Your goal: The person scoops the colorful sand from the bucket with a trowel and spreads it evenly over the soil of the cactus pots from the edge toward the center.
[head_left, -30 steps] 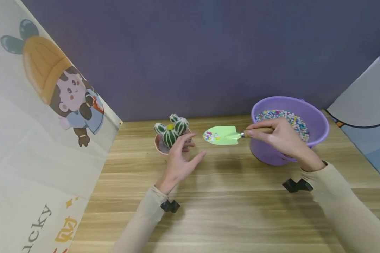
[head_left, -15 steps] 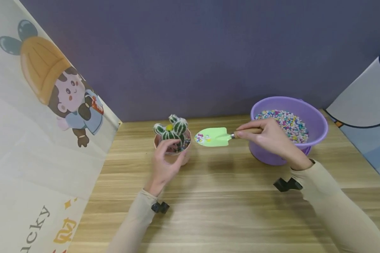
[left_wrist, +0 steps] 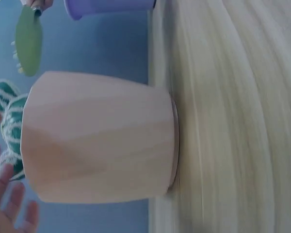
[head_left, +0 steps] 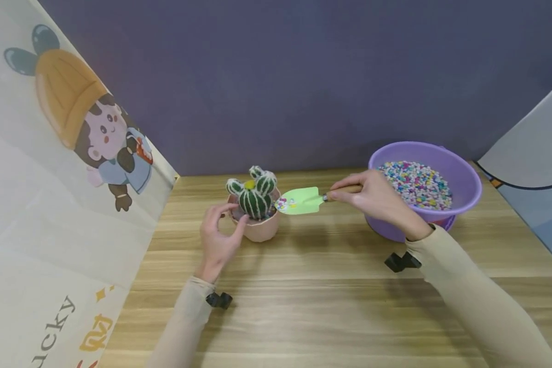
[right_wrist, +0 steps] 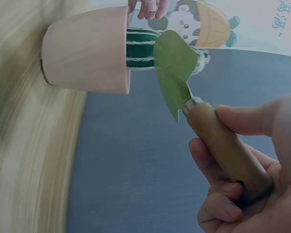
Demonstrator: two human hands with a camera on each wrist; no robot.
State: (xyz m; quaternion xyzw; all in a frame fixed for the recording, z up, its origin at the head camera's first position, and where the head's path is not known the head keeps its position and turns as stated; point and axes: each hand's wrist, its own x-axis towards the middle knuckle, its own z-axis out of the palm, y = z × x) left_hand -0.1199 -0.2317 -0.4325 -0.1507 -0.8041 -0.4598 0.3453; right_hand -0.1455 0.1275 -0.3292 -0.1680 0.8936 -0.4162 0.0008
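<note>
My right hand (head_left: 378,198) grips the wooden handle of a small garden trowel (head_left: 307,200), held level with a few coloured pebbles near its tip. The pale green blade's tip is beside the right rim of a pink flowerpot (head_left: 262,232). In the pot stands a green, white-striped cactus (head_left: 254,203) with a yellow spot, and some coloured pebbles show at its base. My left hand (head_left: 217,239) is at the pot's left side, thumb and fingers spread near the rim. In the left wrist view, its fingers (left_wrist: 12,204) appear apart from the pot (left_wrist: 102,141).
A purple bucket (head_left: 468,189), part-filled with small multicoloured pebbles (head_left: 416,185), stands at the right, partly behind my right hand. The wooden table (head_left: 303,306) meets a dark blue wall (head_left: 303,87) at the back. A printed white panel (head_left: 50,220) borders the left.
The trowel has moved left with my right hand, from the gap between bucket and pot to the pot's right rim. My left hand has shifted left across the pot's front to its left side.
</note>
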